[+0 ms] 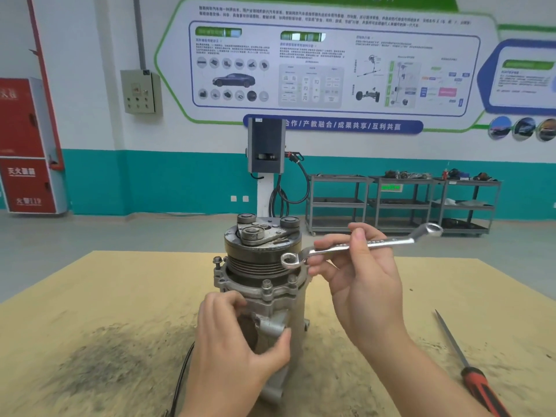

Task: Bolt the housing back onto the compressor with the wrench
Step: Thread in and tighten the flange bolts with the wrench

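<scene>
From the head camera we see the compressor (264, 296) standing upright near the middle of the workbench (90, 311), closer to its far edge than to us, with the pulley and clutch plate on top. Our left hand (237, 341) wraps round the lower body of the unit, fingers on its left flank and thumb curled across the front onto a cast port, so it grips and steadies the casting. Our right hand (358, 284) pinches the shank of the wrench (361, 245) between thumb and fingers; the tool is held in the air, nearly level, its near ring end hanging just beside the pulley grooves and above the flange, not seated on any bolt.

The housing (258, 284) sits on the body just below the pulley. One flange bolt (266, 286) stands at the front, another (217, 261) at the left rear, and one more shows at the right.

We judge the compressor to be heavy, rigid cast metal that will not flex but could tip or twist under wrench torque, so the grip low on the body seems sound. The surfaces look grimy and may be slick. The wrench is stiff polished steel; we think holding it farther out along the shank would give better leverage once the ring sits fully over a bolt head.

A red-handled file (469, 365) lies near the right edge, well apart from the work.
</scene>
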